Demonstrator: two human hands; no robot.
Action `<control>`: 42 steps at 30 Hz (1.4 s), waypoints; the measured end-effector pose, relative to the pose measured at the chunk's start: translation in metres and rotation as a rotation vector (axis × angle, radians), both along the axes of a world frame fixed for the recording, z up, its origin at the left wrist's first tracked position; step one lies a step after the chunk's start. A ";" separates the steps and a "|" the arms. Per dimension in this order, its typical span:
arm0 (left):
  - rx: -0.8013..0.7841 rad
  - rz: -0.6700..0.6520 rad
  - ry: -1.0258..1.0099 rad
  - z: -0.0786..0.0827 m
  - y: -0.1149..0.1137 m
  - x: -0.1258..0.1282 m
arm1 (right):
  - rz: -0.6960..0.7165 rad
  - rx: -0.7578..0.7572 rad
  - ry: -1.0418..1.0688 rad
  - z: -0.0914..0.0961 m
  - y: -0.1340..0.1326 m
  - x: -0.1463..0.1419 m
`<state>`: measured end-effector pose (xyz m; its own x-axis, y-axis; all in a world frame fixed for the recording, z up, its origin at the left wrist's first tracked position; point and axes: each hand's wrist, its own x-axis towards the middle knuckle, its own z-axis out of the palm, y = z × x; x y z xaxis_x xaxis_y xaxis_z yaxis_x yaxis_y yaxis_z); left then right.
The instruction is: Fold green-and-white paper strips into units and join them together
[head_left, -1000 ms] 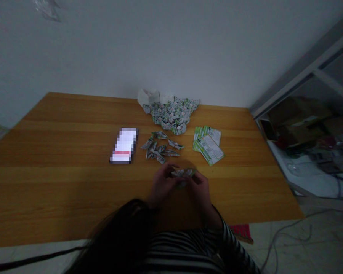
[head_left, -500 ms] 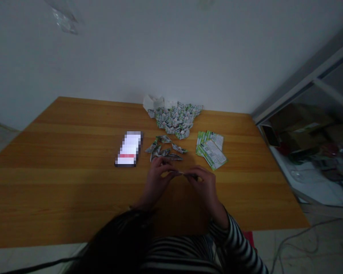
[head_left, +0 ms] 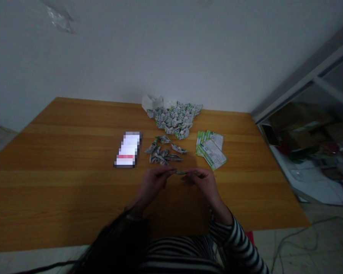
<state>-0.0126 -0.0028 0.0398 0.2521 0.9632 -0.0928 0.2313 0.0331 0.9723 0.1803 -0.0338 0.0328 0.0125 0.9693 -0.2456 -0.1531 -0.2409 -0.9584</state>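
Well inside the tabletop's [head_left: 60,152] edges, hands [head_left: 153,183] pinch paper [head_left: 182,172].

Left hand [head_left: 153,182] and right hand [head_left: 201,184] pinching a narrow folded paper strip [head_left: 183,172] above the wooden tabletop [head_left: 74,152]; small folded paper pieces [head_left: 162,150] just ahead, a blurred phone [head_left: 127,149] to their left, green printed cards [head_left: 210,150] to their right; a heap of folded paper [head_left: 174,120] beyond, by the wall [head_left: 160,57]

I identify this site as a plain indoor room, either a home or a small workroom; I cannot tell which. A wooden table [head_left: 60,152] stands against a white wall [head_left: 160,49], beside a metal-framed shelf unit [head_left: 311,87] holding cardboard boxes [head_left: 300,121], above a tiled floor [head_left: 288,243].
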 end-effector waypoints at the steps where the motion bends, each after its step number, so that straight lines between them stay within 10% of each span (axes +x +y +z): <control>1: -0.079 -0.001 -0.074 0.002 -0.001 0.001 | -0.032 0.001 0.009 0.002 0.001 -0.001; 14: -0.175 0.273 -0.265 0.003 -0.006 0.013 | -0.313 0.204 -0.161 0.000 0.002 -0.009; 22: -0.195 0.504 -0.578 -0.005 -0.009 0.036 | -0.610 0.137 0.080 -0.001 0.006 -0.047; 27: -0.143 0.370 -0.544 0.002 -0.005 0.029 | -0.575 0.070 0.184 0.004 0.011 -0.044; 35: 0.512 0.006 0.092 -0.006 0.005 0.015 | -0.413 0.097 0.032 0.017 0.020 -0.032; 42: 0.451 -0.063 0.292 -0.011 0.001 0.020 | -0.368 0.111 0.054 0.008 0.016 -0.041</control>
